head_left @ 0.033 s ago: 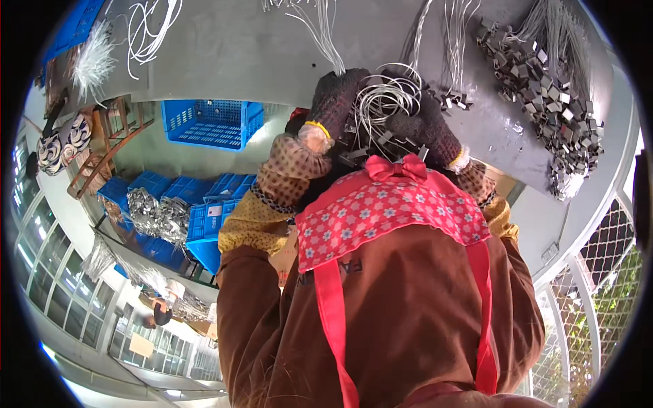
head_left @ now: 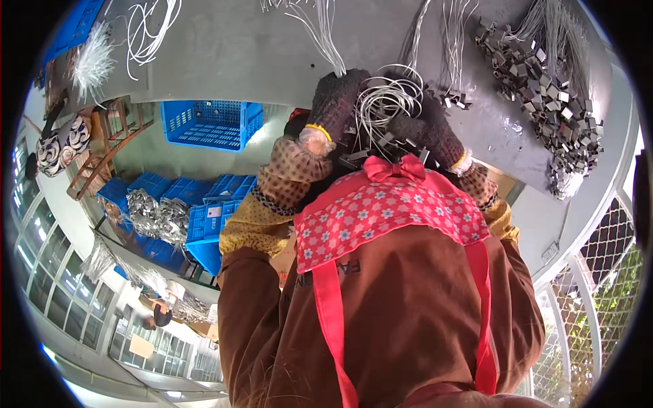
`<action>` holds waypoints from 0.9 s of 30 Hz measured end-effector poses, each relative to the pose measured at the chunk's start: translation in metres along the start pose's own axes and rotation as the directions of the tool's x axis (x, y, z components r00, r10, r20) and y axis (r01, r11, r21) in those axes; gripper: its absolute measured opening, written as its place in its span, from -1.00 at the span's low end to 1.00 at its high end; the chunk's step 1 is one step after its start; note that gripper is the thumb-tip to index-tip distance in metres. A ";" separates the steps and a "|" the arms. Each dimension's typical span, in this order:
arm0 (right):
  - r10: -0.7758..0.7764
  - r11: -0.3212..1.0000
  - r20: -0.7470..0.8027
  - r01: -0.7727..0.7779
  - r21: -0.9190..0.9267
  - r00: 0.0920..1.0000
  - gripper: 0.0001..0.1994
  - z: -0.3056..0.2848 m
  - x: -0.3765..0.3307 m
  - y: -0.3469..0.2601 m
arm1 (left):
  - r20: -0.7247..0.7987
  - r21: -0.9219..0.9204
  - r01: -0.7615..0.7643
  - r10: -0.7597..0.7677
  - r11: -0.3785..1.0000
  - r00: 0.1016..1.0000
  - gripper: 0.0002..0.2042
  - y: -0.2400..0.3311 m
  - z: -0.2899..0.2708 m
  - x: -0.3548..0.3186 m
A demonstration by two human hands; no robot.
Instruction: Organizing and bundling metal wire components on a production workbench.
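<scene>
Both of my hands wear dark knitted gloves and work close together at the table's near edge, just above the apron. Between them lies a bundle of thin grey-white wires (head_left: 388, 102), looped into a coil, with small metal clips (head_left: 388, 143) at its lower end. My left hand (head_left: 338, 95) is curled at the coil's left side; its fingertips are hidden. From the right, my right hand (head_left: 430, 129) closes on the lower part of the bundle, fingers bent toward the clips. Loose wires (head_left: 325, 44) run along the table just beyond my left hand.
A large heap of metal clips with wires (head_left: 554, 102) covers the table's right side. More wires (head_left: 151, 34) lie at the far left. A blue crate (head_left: 214, 126) stands left of me, with several blue crates (head_left: 211, 221) below it. A wooden chair (head_left: 109, 149) is further left.
</scene>
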State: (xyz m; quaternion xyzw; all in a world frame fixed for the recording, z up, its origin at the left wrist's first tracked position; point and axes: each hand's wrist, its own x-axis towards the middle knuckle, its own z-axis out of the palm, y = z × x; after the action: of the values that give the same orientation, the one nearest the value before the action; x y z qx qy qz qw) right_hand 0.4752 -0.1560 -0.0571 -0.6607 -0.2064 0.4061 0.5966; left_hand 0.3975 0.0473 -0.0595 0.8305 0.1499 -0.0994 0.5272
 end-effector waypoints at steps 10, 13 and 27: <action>0.029 0.967 0.291 -0.101 0.235 0.956 -0.40 -0.037 -0.025 0.019 | -0.013 0.256 -0.153 0.162 0.955 0.987 -0.74 0.015 -0.003 -0.010; 0.195 0.981 0.282 -0.189 -0.047 0.939 -0.42 -0.028 -0.022 0.014 | 0.288 -0.535 0.418 -0.306 0.734 0.907 -0.74 0.014 -0.005 -0.009; -0.171 0.977 -0.007 0.168 -0.130 0.985 -0.51 -0.017 -0.023 0.029 | 0.205 0.182 -0.057 0.019 0.982 0.979 -0.74 -0.021 0.023 0.008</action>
State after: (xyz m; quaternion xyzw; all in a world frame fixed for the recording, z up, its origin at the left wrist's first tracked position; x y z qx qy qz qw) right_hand 0.4685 -0.1900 -0.0784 -0.6816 -0.2823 0.3336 0.5869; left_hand 0.3973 0.0361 -0.0898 0.8646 0.0695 -0.1871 0.4610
